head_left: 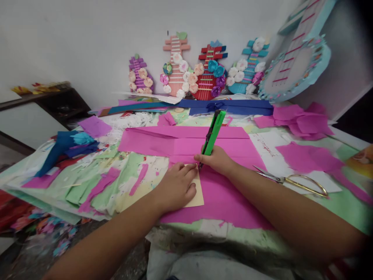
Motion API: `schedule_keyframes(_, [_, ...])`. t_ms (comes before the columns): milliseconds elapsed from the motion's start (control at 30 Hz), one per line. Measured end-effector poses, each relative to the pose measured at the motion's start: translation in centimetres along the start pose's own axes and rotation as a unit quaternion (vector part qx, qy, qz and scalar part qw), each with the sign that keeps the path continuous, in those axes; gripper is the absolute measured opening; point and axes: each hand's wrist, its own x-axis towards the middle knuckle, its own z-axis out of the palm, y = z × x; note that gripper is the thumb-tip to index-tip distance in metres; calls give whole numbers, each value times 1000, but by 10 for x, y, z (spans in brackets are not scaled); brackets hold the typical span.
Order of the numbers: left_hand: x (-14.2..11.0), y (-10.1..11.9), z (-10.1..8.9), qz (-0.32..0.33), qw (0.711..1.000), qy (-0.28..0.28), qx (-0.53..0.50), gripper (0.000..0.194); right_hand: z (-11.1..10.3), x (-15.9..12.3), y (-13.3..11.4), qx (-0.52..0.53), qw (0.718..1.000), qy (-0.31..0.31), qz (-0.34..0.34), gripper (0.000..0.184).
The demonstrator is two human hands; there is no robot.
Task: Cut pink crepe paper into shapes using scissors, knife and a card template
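Note:
My right hand (217, 158) is wrapped round a thick green and black utility knife (214, 132). Its body leans up and to the right, and its dark tip points down at the upper right corner of a cream card (196, 196). Whether the tip touches the paper, I cannot tell. My left hand (177, 186) lies flat on the card, fingers stretched out, pressing it against a large sheet of pink crepe paper (233, 194). Part of the card is hidden beneath that hand. Folded layers of pink paper stretch out behind both hands.
Gold-handled scissors (305, 184) lie open by my right forearm. Pink paper pieces (303, 120) are heaped at the back right. Blue fabric-like scraps (61, 151) and white string (131, 126) sit left. Several flower-decorated paper guitars (206, 74) lean against the wall.

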Motion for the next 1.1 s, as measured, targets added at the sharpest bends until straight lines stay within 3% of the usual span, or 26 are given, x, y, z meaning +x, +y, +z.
schedule_keyframes(267, [0,0,1,-4,1000,-12,-16,38,3,-2,-6,-57,998,-13,37,41])
schedule_keyframes(567, [1,2,-2,-17,999,-26,-24,38,5,-7,-8,-103,995,0,3,42])
schedule_keyframes(967, [0,2,-1,-2,1000,-12,-6,33,7,-12,-7,-107,993,7,-47,39])
schedule_keyframes(1100, [1,1,1,-5,1000,12,-19,24,9,-17,-10,-156,984,7,-88,36])
